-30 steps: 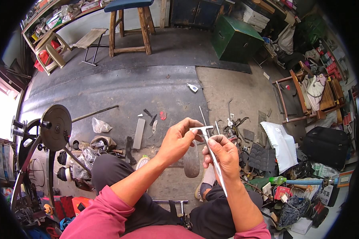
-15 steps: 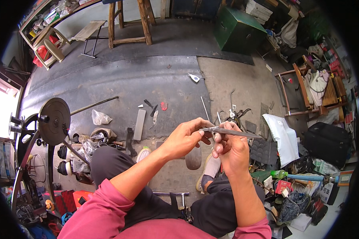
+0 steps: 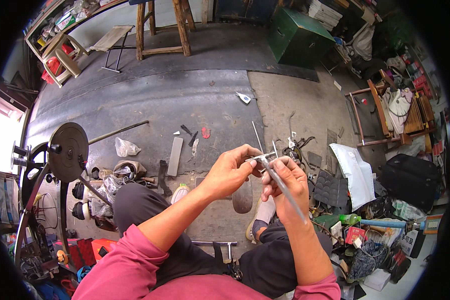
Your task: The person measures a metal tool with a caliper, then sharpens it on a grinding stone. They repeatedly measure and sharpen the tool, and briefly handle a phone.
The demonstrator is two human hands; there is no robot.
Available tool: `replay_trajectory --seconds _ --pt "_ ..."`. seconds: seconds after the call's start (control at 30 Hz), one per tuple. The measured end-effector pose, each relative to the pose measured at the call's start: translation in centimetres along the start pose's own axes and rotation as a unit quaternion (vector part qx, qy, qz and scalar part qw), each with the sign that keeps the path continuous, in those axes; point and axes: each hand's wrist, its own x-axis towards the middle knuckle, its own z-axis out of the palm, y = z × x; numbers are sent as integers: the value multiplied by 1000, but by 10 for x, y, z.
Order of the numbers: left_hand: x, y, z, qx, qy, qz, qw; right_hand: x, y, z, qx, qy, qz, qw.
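Observation:
Both my hands meet in front of me, above my shoes. My right hand [image 3: 287,182] is closed around a long, slim grey metal tool [image 3: 288,193], whose far part slants down toward my right wrist. Its exact kind I cannot make out. Between the thumb and fingers of my left hand [image 3: 231,172] is a thin, light metal piece [image 3: 261,157], which meets the upper end of the tool. Whether the two are joined cannot be seen, as fingers cover part of them.
A black hand-cranked machine with a wheel [image 3: 68,152] stands at left. Ahead on the floor lie a grey flat bar [image 3: 175,156], a small white bottle [image 3: 243,97] and a plastic bag [image 3: 127,147]. At right are a white packet [image 3: 352,175], a black bag [image 3: 410,180] and heaped clutter.
The long metal tool has swung from pointing right to pointing down toward my right wrist. My right fingers have shifted around it; my left hand stays nearly in place.

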Motion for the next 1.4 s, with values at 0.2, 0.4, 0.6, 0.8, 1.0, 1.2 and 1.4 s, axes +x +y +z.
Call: replay_trajectory --seconds 0.2,0.4,0.6,0.8,1.0,1.2,1.4 --pt "1 3 2 3 66 34 997 -2 4 4 -8 -17 31 999" --pt "0 5 0 -22 82 45 995 -3 8 5 -7 -8 46 999" --pt "0 6 -4 -28 90 76 993 0 14 6 -43 -1 47 998" --pt "-3 7 -2 -47 93 123 987 2 17 5 -65 -7 50 997" --pt "-5 8 -5 -67 71 123 988 4 20 3 -88 -8 14 996" --pt "-6 9 -2 -98 65 144 983 8 24 0 -138 -14 -41 990" --pt "-6 9 -3 -83 70 137 985 8 24 0 -153 -13 -50 987"
